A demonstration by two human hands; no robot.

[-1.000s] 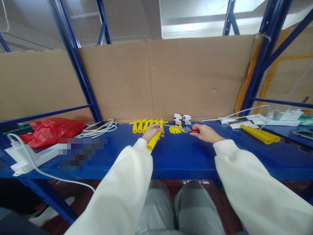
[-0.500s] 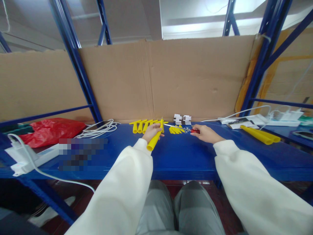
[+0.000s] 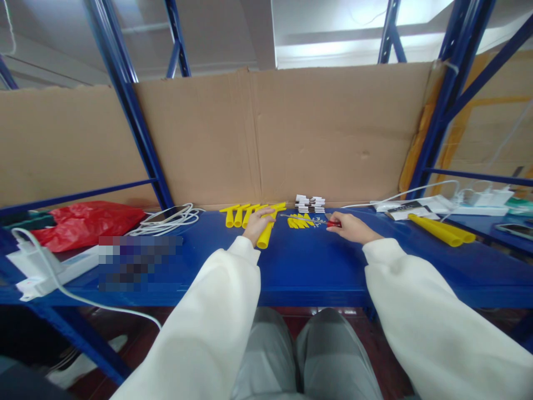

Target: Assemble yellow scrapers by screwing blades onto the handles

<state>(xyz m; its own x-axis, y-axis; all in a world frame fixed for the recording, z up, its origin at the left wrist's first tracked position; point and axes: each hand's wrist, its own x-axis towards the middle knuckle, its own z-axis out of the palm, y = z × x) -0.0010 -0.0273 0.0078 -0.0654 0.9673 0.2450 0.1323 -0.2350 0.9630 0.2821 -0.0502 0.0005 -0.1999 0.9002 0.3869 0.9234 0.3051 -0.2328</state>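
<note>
Our left hand [image 3: 256,224] grips a yellow tube [image 3: 265,235] over the blue table [image 3: 312,264]. Our right hand [image 3: 353,227] holds a red-handled screwdriver [image 3: 333,224]; we should keep it straight, though its tip looks blurry.

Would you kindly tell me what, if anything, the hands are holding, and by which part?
The left hand holds a yellow tube near its crosspiece; the right hand holds a screwdriver by its red handle.
</note>
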